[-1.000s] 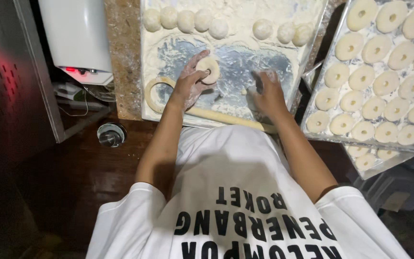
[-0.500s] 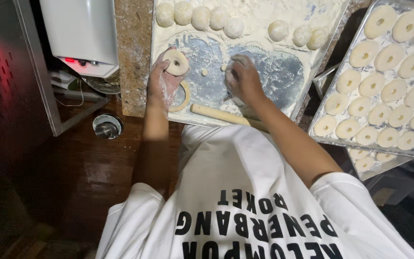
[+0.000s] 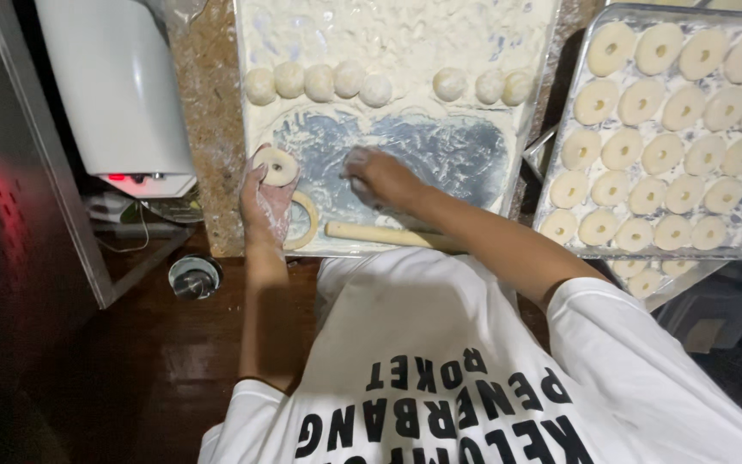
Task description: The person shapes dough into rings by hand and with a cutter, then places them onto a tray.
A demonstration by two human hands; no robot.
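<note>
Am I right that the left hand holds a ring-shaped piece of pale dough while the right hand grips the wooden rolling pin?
Not quite. In the head view the right hand rests on the floured metal tray, apart from the wooden rolling pin. The left hand does hold the ring-shaped piece of pale dough.

Dark wooden floor (image 3: 130, 378) below; speckled stone counter (image 3: 208, 129) far; a white appliance (image 3: 118, 86) at left glows red beside a grey metal panel (image 3: 2, 129).
</note>
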